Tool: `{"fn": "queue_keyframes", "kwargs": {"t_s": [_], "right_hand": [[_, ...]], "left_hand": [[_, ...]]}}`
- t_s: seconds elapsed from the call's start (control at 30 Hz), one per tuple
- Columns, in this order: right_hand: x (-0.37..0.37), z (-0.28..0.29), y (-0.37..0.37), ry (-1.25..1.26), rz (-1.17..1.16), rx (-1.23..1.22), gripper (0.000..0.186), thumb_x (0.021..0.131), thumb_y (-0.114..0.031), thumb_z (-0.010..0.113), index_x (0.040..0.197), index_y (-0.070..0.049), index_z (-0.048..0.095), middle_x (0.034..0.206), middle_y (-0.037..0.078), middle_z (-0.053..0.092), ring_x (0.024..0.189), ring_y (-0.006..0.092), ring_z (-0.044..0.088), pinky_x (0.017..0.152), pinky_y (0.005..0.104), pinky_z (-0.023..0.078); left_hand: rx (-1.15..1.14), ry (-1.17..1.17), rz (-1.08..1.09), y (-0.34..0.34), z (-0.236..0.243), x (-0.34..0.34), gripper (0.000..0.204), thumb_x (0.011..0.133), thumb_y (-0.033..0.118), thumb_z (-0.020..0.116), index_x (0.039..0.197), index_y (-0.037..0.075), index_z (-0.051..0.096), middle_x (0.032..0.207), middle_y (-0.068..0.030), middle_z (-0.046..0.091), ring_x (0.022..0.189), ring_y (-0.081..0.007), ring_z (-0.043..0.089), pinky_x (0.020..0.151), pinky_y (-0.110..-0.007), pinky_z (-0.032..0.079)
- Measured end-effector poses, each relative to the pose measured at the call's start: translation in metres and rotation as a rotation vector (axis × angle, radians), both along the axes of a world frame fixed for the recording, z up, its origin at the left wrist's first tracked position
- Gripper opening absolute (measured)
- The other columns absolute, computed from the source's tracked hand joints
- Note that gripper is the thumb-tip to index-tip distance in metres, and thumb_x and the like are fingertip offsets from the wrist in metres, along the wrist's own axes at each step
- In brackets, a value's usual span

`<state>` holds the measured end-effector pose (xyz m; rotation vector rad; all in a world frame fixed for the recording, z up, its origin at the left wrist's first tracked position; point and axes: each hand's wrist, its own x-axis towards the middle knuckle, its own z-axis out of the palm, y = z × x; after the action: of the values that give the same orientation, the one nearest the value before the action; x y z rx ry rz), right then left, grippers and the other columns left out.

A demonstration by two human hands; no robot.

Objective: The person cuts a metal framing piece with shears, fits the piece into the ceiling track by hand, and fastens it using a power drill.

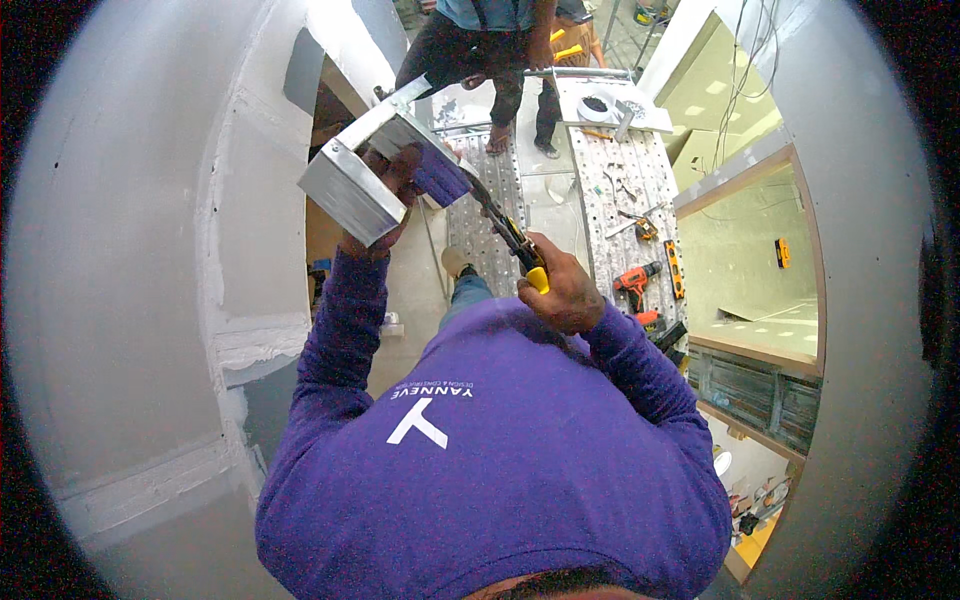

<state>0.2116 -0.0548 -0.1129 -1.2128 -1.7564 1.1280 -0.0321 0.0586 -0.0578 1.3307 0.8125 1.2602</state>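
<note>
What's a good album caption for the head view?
Left hand holding a bent metal piece, right hand gripping a yellow-handled tool, a drill lying to the right.

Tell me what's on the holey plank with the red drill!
On the plank I see the red drill, an orange level, a yellow tool and, farther off, a white board. The board hides what's beneath it.

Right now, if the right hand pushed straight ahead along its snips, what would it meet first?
Probably the shiny metal channel: the yellow-handled snips in the right hand point up and left toward it. Whether the blades already touch it is unclear.
</note>
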Motion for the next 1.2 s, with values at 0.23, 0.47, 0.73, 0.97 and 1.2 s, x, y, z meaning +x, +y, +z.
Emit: {"fn": "queue_keyframes", "kwargs": {"t_s": [0.23, 0.47, 0.73, 0.97, 1.2], "right_hand": [[-0.004, 0.002, 0.001, -0.007, 0.002, 0.003, 0.043, 0.077, -0.008, 0.061, 0.118, -0.001, 0.049, 0.067, 0.014, 0.055, 0.059, 0.0285, 0.055, 0.061, 0.0389, 0.046], [-0.007, -0.008, 0.0, -0.047, -0.001, 0.004, 0.047, 0.076, -0.007, 0.06, 0.12, -0.001, 0.046, 0.076, 0.017, 0.057, 0.069, 0.0306, 0.059, 0.067, 0.0396, 0.048], [-0.004, -0.016, 0.005, -0.017, 0.029, 0.052, 0.064, 0.074, -0.01, 0.06, 0.134, -0.003, 0.038, 0.093, 0.022, 0.058, 0.086, 0.0362, 0.06, 0.08, 0.0415, 0.047], [-0.004, 0.001, 0.011, -0.12, -0.026, 0.086, 0.059, 0.072, -0.009, 0.062, 0.127, -0.003, 0.043, 0.098, 0.021, 0.059, 0.089, 0.0404, 0.058, 0.081, 0.0429, 0.048], [0.017, 0.011, 0.034, -0.899, -0.233, 0.89, 0.053, 0.066, -0.014, 0.069, 0.116, -0.007, 0.052, 0.094, 0.015, 0.055, 0.087, 0.0305, 0.057, 0.073, 0.0444, 0.044]], "left_hand": [[-0.117, 0.363, 0.197, -0.011, 0.02, 0.011, 0.034, 0.095, 0.012, 0.059, 0.126, 0.004, 0.049, 0.116, -0.0137, 0.063, 0.104, -0.027, 0.065, 0.094, -0.042, 0.054], [-0.278, -0.493, -0.333, -0.003, -0.017, -0.011, 0.026, 0.098, 0.015, 0.052, 0.12, 0.001, 0.053, 0.113, -0.0155, 0.064, 0.105, -0.027, 0.063, 0.095, -0.045, 0.053], [-0.445, -0.333, -0.001, -0.004, -0.002, -0.007, 0.026, 0.099, 0.018, 0.049, 0.114, -0.002, 0.054, 0.107, -0.0154, 0.064, 0.101, -0.0293, 0.064, 0.097, -0.053, 0.05], [-0.528, -0.334, -0.002, -0.003, -0.011, -0.023, 0.022, 0.097, 0.014, 0.051, 0.111, -0.002, 0.057, 0.101, -0.0148, 0.066, 0.093, -0.0277, 0.067, 0.091, -0.045, 0.054], [-0.569, -0.188, -0.006, 0.0, -0.029, -0.039, 0.02, 0.094, 0.014, 0.057, 0.11, 0.001, 0.059, 0.097, -0.0095, 0.068, 0.081, -0.023, 0.068, 0.08, -0.038, 0.058]]}}
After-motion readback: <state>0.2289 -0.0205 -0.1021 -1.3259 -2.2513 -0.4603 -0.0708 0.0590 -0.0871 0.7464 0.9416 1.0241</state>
